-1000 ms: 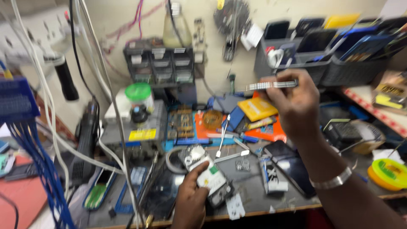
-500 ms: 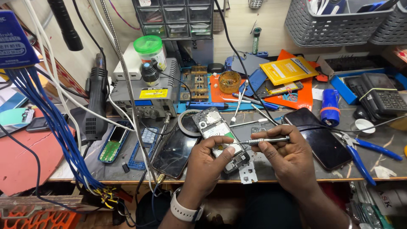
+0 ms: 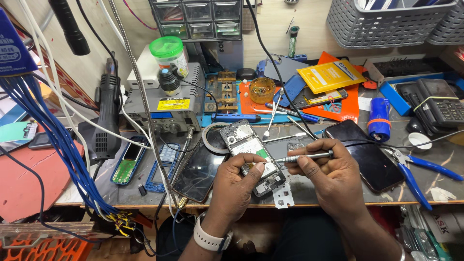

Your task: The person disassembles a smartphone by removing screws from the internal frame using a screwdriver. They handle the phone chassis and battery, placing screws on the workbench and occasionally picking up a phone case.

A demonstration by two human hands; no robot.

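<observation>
Both of my hands sit almost where they were half a second ago, low over the front edge of the tabletop [image 3: 338,193], but the screwdriver [image 3: 303,156] now lies nearly level, its tip brought in against the opened phone [image 3: 251,155]. A second ago my right hand was lifted high toward the grey baskets at the back; it has since come down to the work.

My left hand [image 3: 235,186] curls around the phone from below, fingers [image 3: 257,169] closed on its lower half, thumb pressed near the green board. The phone rests tilted, back cover off, between a dark phone with glossy screen [image 3: 200,171] on its left and another black phone [image 3: 369,154] on its right.

My right hand [image 3: 328,176] pinches the slim metal screwdriver, fingers narrow and tight around its shaft, tip touching the phone's right edge. Blue-handled pliers [image 3: 415,169] lie just beyond that hand.
</observation>
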